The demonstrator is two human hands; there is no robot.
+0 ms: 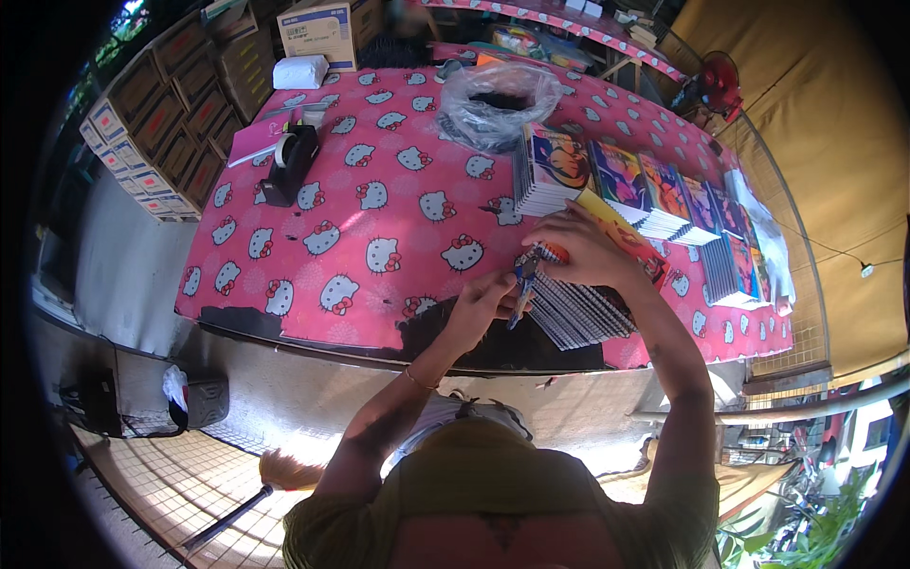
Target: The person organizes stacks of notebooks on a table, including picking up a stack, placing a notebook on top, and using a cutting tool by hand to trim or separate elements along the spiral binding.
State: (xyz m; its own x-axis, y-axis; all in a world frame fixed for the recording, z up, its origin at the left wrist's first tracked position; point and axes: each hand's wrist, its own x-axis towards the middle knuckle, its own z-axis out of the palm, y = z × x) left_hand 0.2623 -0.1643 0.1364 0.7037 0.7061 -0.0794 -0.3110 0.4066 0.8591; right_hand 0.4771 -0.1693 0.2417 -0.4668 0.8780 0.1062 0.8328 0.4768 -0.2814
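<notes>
Both hands meet over the near edge of the worktop [313, 218], which is covered by a pink cloth printed with white cartoon cat heads. The left hand [483, 305] has its fingers curled shut around a slim blue pen-like tool [520, 284], held almost upright with its lower end pointing toward the person. The right hand [578, 248] lies just beyond it, fingers bent and pressed down on the top of a fanned stack of thin spiral-edged notebooks [580, 311]; something small and orange shows under its fingertips, too small to identify. This stack sits directly below and to the right of both hands, overhanging the worktop edge.

Just past the right hand stands a taller pile of notebooks with a colourful picture cover [548, 169], and to its right a row of similar bright-covered notebook piles [678, 204] runs away along the worktop. Well to the left of the left hand sits a black tape dispenser [289, 163] with a pink booklet [258, 138] beside it. Farther off, beyond the piles, is a crumpled clear plastic bag [498, 102], and at the far left corner a white tissue pack [300, 72] and a cardboard box [318, 30].
</notes>
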